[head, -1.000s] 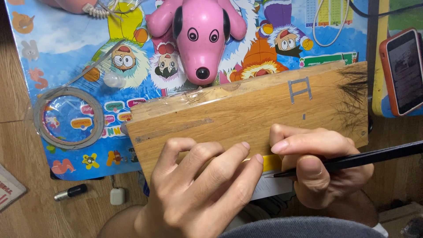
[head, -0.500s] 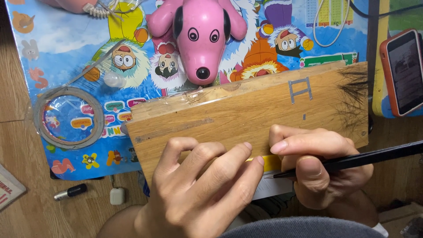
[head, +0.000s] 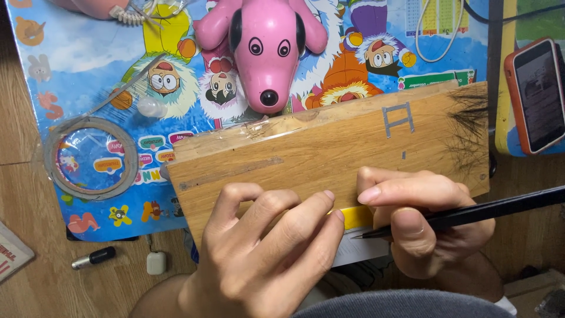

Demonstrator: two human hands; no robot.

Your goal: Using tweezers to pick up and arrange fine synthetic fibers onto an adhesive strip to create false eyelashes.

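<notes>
Hands meet at the near edge of a wooden board (head: 329,153). Left hand (head: 265,253) presses down, fingers close together, keeping it steady. Right hand (head: 435,224) pinches a black pen (head: 488,211), tip near a yellow slip (head: 356,218). Pink toy dog (head: 265,47) sits behind.

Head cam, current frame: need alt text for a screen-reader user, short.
A person's left hand presses on a wooden board while the right hand holds a black pen, its tip near a yellow and white slip at the board's near edge. Beyond the board sit a pink toy dog, a tape roll on a cartoon mat, and an orange-cased phone.
</notes>
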